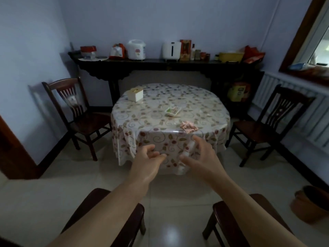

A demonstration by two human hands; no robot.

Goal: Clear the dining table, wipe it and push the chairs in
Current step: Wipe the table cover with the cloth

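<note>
Both hands empty, fingers loosely spread, before table; pink cloth near edge.

My left hand and right hand hang empty, fingers loosely curled, in front of the table. On the table sit a tissue box at its far left, a small dish near its middle and a pink cloth by its near edge. A chair stands left of the table, another chair right.
</note>
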